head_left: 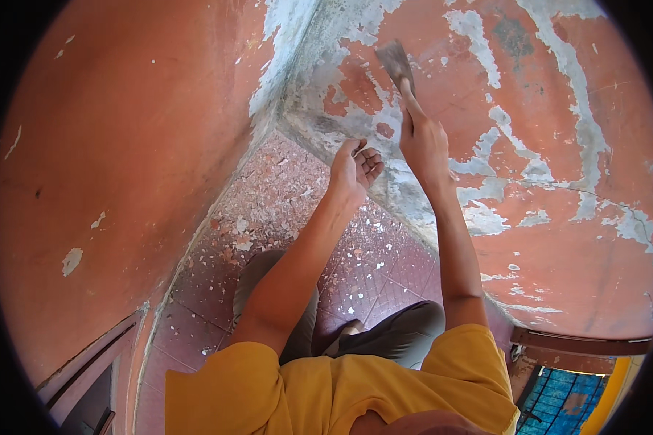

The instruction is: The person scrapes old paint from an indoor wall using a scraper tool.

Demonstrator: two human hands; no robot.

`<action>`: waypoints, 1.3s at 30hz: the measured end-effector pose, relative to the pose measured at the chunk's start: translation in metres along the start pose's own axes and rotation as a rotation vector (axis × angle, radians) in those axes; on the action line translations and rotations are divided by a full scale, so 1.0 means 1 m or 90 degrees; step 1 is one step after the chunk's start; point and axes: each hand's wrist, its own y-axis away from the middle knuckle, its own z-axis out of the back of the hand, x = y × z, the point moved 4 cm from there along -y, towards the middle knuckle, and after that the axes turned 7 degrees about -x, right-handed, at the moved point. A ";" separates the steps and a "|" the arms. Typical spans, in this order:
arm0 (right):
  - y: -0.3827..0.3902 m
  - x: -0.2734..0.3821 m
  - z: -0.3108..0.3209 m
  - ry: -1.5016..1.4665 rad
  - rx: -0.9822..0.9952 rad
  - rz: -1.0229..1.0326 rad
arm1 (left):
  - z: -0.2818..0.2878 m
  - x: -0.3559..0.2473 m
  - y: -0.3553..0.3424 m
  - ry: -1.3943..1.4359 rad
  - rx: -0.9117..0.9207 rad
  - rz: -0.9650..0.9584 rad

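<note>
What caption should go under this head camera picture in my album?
Right hand presses a scraper against a peeling red wall, left hand half open beside it, paint flakes on the tiled floor.

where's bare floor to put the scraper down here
Free tile floor lies between the left wall and the knee. Crowded: corner under the left hand and the right hand with the scraper; paint flakes litter it.

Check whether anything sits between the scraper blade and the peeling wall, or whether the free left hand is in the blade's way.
Nothing visible does. The right hand holds the scraper with its blade against the peeling red wall. The left hand, loosely curled and empty, sits lower and to the left, apart from the blade.
</note>
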 end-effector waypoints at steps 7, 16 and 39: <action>0.045 -0.014 0.012 -0.053 -0.036 -0.037 | 0.002 -0.003 0.003 0.003 0.012 0.007; 0.000 -0.008 -0.004 -0.039 -0.011 -0.048 | -0.004 0.013 0.000 -0.010 0.021 0.036; 0.130 -0.028 -0.104 -0.283 -0.175 -0.183 | -0.001 -0.010 0.006 -0.127 -0.171 -0.218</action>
